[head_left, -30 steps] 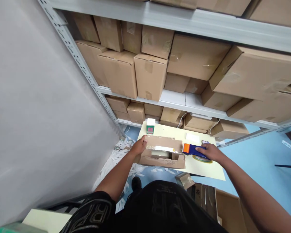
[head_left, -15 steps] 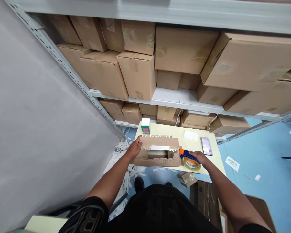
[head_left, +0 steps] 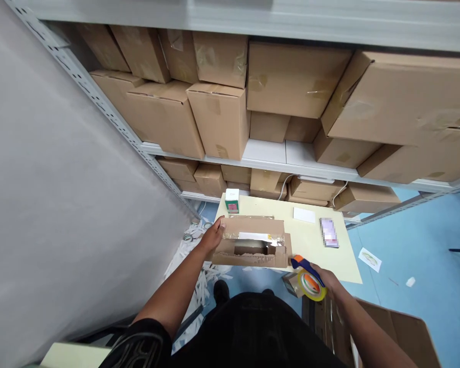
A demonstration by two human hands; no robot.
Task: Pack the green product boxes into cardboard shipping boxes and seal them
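A cardboard box (head_left: pixel 255 227) with a torn opening and shiny tape lies on the pale yellow table (head_left: pixel 350 260) in front of me. My left hand (head_left: pixel 213 236) grips the box at its left edge, fingers closed on the cardboard. To the right of the box, past the table's front edge, my right hand (head_left: pixel 324 278) is wrapped round a tape dispenser (head_left: pixel 304 263), blue and orange, with a yellow roll of tape on it. The dispenser's orange end points at the box's lower right corner; whether they touch, I cannot tell.
A small green and white box (head_left: pixel 232 201) stands at the table's back left. A white card (head_left: pixel 304 214) and a blurred purple item (head_left: pixel 329 232) lie to the right. Shelves (head_left: pixel 266 151) of cartons rise behind. Paper strips (head_left: pixel 180 266) litter the floor; a smaller carton (head_left: pixel 291 282) sits below.
My right hand has carried the tape dispenser down and toward me, along the right side of the box. My left hand keeps its hold, and the box has barely shifted.
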